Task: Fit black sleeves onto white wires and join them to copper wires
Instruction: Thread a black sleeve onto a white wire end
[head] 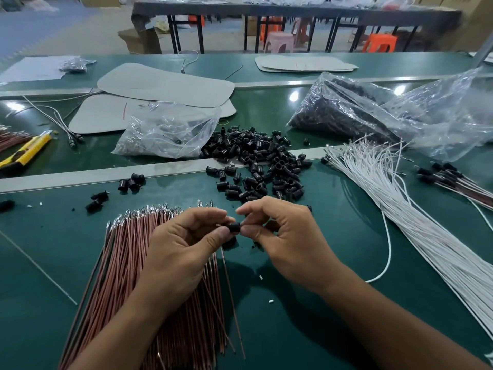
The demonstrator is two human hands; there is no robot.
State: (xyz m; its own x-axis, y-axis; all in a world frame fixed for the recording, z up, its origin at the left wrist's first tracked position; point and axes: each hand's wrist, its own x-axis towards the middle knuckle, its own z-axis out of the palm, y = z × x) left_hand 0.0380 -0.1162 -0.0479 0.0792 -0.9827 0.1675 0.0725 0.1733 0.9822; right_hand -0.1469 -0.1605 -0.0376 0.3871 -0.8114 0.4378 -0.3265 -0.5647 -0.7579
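— So, where do we stand? At the far left we see a yellow knife and, just beyond it, a few sleeved white leads lying on the green table.

— Nearer us the copper wires lie in a thick fan, silvery tips pointing away. We judge that stack barely touched.

— Our left hand hovers over the fan, thumb and fingers pinching a black sleeve. One copper strand runs down from under those fingers, so we take it for the one being joined.

— And our right hand meets it from the other side, thumb and forefinger nipped together at the sleeve's end. Whether a white wire tip sits between them we cannot tell; it is too small.

— Behind both hands the heap of loose sleeves spreads wide, with a plastic bag just to its left.

— Further right the white wires lie in a long sheaf, their ends bare of sleeves as far as we can see.

— At the far right a small bunch of finished pairs rests, black sleeves on.

— Then we reckon we are early: a handful done, one in hand, the great bulk left.
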